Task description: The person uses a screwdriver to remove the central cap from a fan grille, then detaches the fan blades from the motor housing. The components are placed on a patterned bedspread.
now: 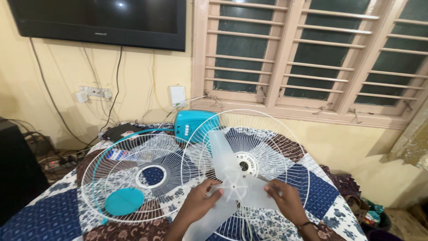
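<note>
Translucent plastic blade point(229, 178), light, thin, a bit flexible; held over rear grille point(249, 165) on quilted bed point(49, 214). Left hand point(198, 203) fingers closed near hub, right hand point(285, 201) pinching a vane. Best gripped at hub.

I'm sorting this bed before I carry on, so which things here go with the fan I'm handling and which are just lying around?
Part of the fan work:
translucent fan blade, held by left hand and right hand
rear wire guard
front wire guard
teal fan base

Just lying about:
black pouch
wall television
power strip
patchwork bedcover
</note>
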